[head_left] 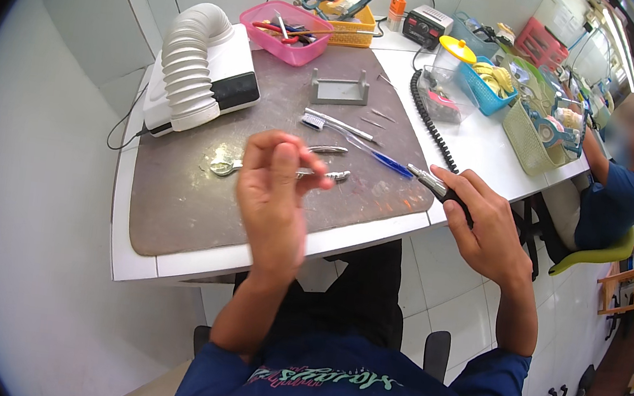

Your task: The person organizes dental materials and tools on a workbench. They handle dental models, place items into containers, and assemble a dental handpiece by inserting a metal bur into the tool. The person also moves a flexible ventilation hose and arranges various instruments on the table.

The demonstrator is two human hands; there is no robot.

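Observation:
My right hand (486,227) is wrapped round a rotary handpiece (434,184) with a silver nose and a dark body, at the right edge of the brown mat. A black coiled cord (429,117) runs from near it toward the back. My left hand (276,197) is raised over the front of the mat, its fingers curled toward the thumb. Whatever it pinches, if anything, is too small to make out. Under it lie metal hand tools (225,166), partly hidden. Just beyond are a toothbrush (362,147) with a clear and blue handle and a pen (341,124).
A white machine with a ribbed hose (191,66) stands at left. Behind the mat sit a pink basket of tools (294,53), a grey stand (339,91) and a control box (428,28). Baskets (530,144) line the right counter, where another person (616,181) sits.

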